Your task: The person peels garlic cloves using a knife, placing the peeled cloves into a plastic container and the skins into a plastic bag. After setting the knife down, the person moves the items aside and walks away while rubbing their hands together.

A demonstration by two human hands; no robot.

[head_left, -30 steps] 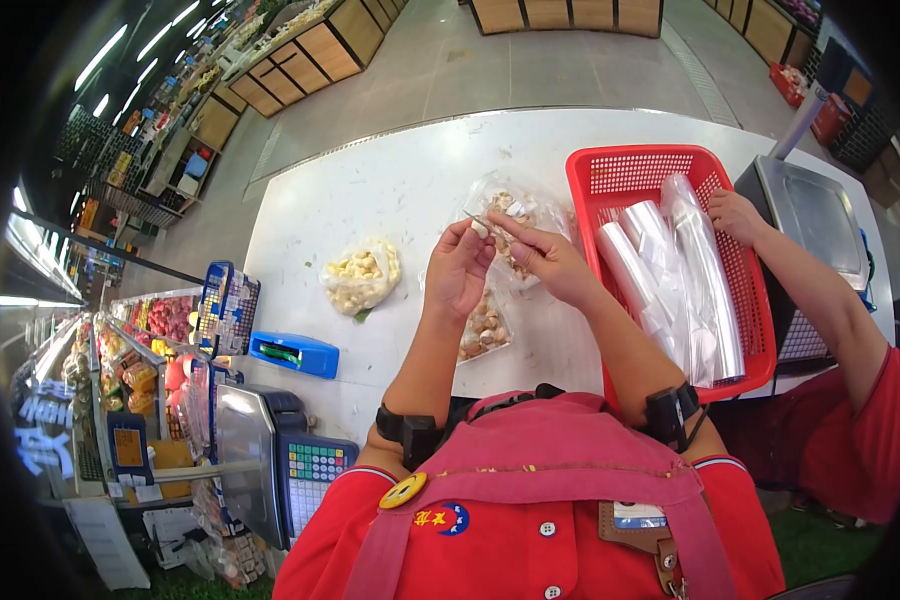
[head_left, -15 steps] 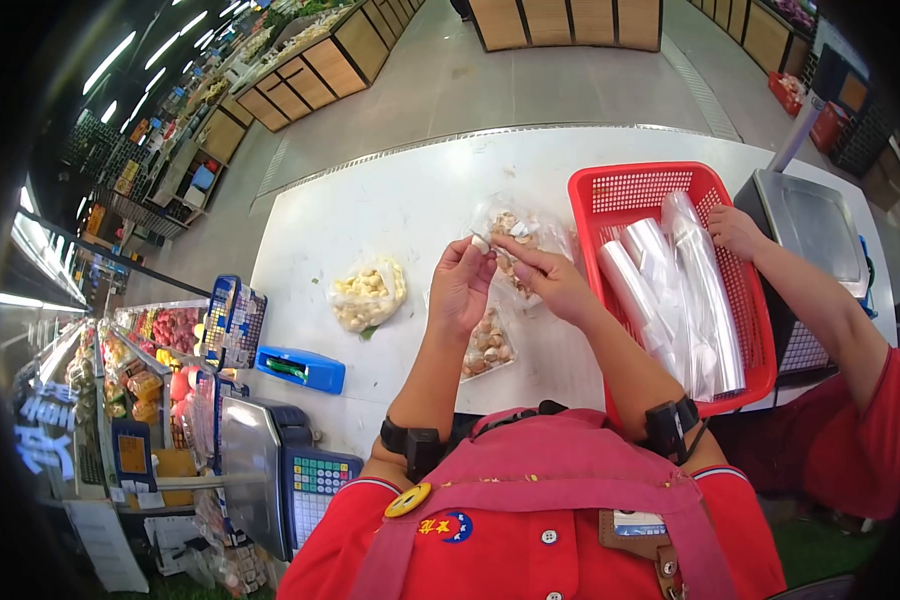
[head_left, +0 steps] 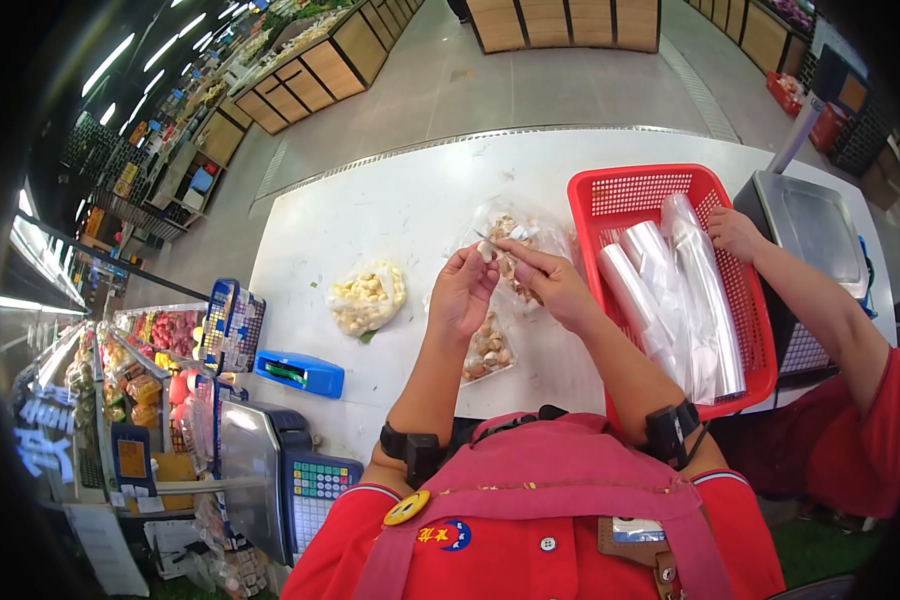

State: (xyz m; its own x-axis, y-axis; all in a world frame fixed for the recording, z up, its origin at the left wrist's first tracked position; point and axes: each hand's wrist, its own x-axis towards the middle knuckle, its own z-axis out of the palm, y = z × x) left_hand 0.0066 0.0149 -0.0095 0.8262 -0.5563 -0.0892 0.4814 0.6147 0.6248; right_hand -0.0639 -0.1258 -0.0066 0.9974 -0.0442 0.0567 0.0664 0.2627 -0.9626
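Observation:
Between the fingers of my left hand (head_left: 462,292) is a small whitish clove (head_left: 485,250), held above the white table. My right hand (head_left: 550,283) pinches a small knife (head_left: 487,239), its blade close to the clove. Behind my hands lies a clear bag of brownish peels and cloves (head_left: 522,232). A second bag of brown unpeeled cloves (head_left: 490,350) rests nearer to me, partly behind my left hand. Off to the left sits a bag of pale peeled cloves (head_left: 367,298).
A red basket (head_left: 758,330) with rolls of plastic bags (head_left: 705,290) stands at right, a co-worker's hand (head_left: 735,232) on its rim. Scales (head_left: 815,225) (head_left: 255,460) stand at both sides. A blue tape dispenser (head_left: 315,375) lies on the white table (head_left: 370,210).
The knife blade has shifted, now pointing up and left over the clove, and more of the clove shows. My right hand has tilted slightly.

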